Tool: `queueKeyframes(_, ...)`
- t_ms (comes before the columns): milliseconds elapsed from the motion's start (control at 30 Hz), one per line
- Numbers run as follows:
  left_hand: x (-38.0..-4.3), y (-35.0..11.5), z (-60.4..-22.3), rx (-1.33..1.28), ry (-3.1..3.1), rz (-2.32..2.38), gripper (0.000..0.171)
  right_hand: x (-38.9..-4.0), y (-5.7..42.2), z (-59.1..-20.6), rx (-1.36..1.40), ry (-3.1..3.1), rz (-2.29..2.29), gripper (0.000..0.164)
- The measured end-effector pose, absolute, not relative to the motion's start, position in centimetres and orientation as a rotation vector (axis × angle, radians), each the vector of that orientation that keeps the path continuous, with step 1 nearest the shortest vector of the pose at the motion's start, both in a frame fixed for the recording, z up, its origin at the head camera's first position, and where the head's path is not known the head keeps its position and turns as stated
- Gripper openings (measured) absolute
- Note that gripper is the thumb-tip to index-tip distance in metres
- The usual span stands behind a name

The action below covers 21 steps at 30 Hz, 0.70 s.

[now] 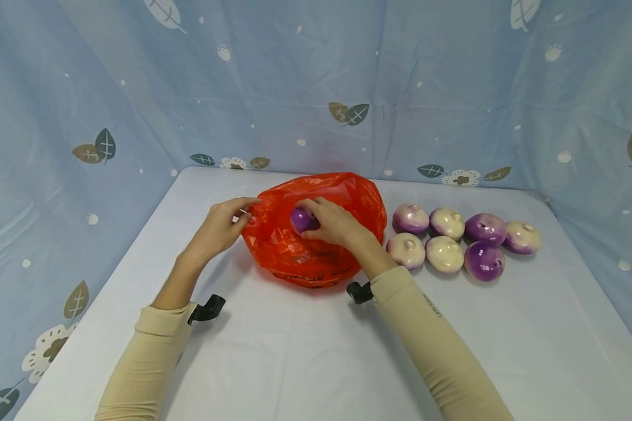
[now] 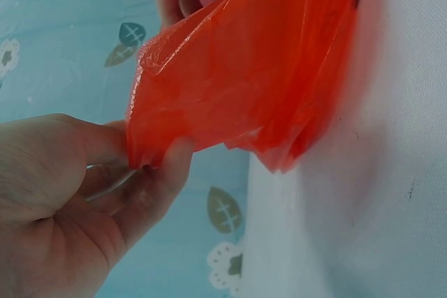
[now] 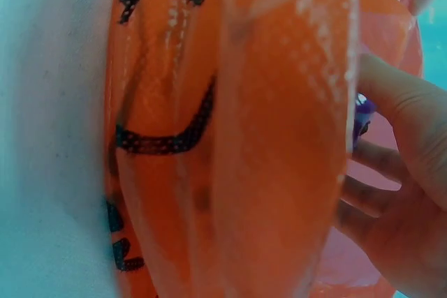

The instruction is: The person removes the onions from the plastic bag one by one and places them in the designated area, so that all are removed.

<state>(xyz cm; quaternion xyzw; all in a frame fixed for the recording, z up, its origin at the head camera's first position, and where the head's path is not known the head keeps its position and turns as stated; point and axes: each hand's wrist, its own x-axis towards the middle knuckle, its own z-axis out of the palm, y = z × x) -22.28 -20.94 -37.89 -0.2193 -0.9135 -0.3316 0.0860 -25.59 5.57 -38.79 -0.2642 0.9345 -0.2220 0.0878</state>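
A red plastic bag point(image 1: 316, 272) stands on the white table with its mouth spread wide. My left hand point(image 1: 222, 228) pinches the bag's left rim between thumb and fingers, as the left wrist view shows with the hand point(image 2: 91, 193) at the bag's edge point(image 2: 202, 95). Inside the bag's mouth, my right hand point(image 1: 339, 225) grips a glossy purple onion point(image 1: 302, 221). In the right wrist view, the bag's wall point(image 3: 279, 137) covers most of the onion point(image 3: 363, 113), and the right hand's point(image 3: 408, 186) fingertips are partly hidden behind it.
Several purple and cream onions point(image 1: 445, 255) lie in two rows on the table point(image 1: 305, 351), just right of the bag. A blue curtain point(image 1: 274, 76) with leaf prints hangs behind the table and along both sides. Black mounts point(image 1: 208, 309) sit at both wrists.
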Motion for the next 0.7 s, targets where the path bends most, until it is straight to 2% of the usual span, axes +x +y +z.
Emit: queueKeyframes(700,-22.1,-21.0,-37.8,-0.649,-2.726,-1.003,0.035,-24.7,6.6,-38.8,-0.775,2.790,-0.625,0.068)
